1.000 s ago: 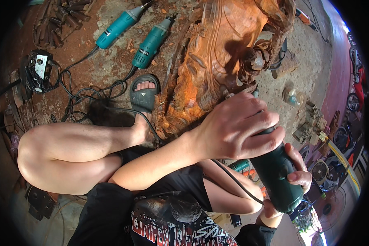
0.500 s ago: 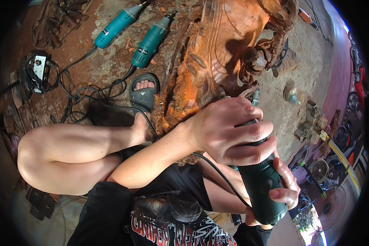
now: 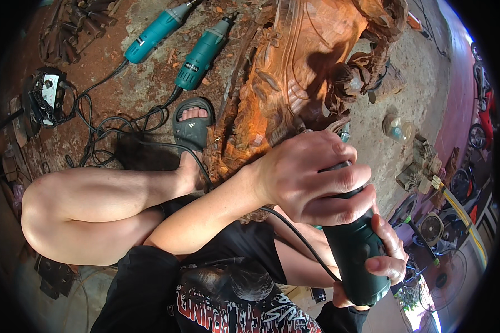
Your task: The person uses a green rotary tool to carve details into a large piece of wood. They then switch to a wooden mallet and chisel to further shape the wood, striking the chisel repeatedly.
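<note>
My left hand (image 3: 316,180) wraps around the front part of a dark green die grinder (image 3: 355,258), its fingers curled over the top. Around the rear of the body, my right hand (image 3: 388,250) closes from the right side. The grinder slants from lower right toward the carved wood piece (image 3: 300,72), an orange-brown block with curling, ragged edges just beyond my left hand. The grinder's working end is hidden behind that hand, so contact with the wood cannot be made out. A black cord (image 3: 294,236) runs by the grinder's lower end.
Two teal die grinders (image 3: 158,33) (image 3: 204,55) lie on the chip-strewn floor at the upper left. Their cords tangle near a control box (image 3: 51,94). My sandalled foot (image 3: 193,125) stands beside the wood. A jar (image 3: 397,129) and a fan (image 3: 444,272) are at right.
My hands keep the same grip on the grinder. The floor, tools and foot appear shifted slightly left and up in the picture.
</note>
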A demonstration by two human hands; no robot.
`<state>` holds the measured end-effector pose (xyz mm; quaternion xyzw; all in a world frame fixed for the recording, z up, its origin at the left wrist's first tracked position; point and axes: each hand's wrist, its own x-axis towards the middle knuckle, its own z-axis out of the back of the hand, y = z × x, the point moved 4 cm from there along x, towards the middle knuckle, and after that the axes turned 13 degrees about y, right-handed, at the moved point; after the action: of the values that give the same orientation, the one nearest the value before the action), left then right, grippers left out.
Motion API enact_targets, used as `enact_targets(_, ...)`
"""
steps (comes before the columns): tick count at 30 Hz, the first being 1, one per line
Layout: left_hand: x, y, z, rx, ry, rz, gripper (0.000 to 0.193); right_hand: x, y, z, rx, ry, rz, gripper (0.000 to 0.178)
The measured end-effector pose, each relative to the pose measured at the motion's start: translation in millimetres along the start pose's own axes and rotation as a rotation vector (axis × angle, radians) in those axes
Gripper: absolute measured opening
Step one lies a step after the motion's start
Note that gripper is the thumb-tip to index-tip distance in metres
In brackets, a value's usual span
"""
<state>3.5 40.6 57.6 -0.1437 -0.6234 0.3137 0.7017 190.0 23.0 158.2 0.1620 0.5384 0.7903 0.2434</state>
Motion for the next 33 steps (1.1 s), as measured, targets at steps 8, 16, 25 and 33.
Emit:
enact_targets(8,1.1,1.4,0.9,0.01,-0.003,0.044,0.022,6.6,0.1,-2.5,0.016,-0.053,-0.019,0.071)
enact_targets(16,2.8,3.4,2.5,0.006,-0.004,0.076,0.021,5.3,0.5,-14.7,-0.05,-0.181,-0.089,0.07)
enact_targets(25,2.1,-2.4,-4.4,0.031,-0.013,0.067,0.02,-12.3,-7.5,-13.5,0.004,-0.266,-0.048,0.073)
enact_targets(33,1.5,-11.6,-12.3,0.035,-0.025,0.086,0.02,-18.6,-8.1,-5.6,0.017,-0.229,-0.016,0.077)
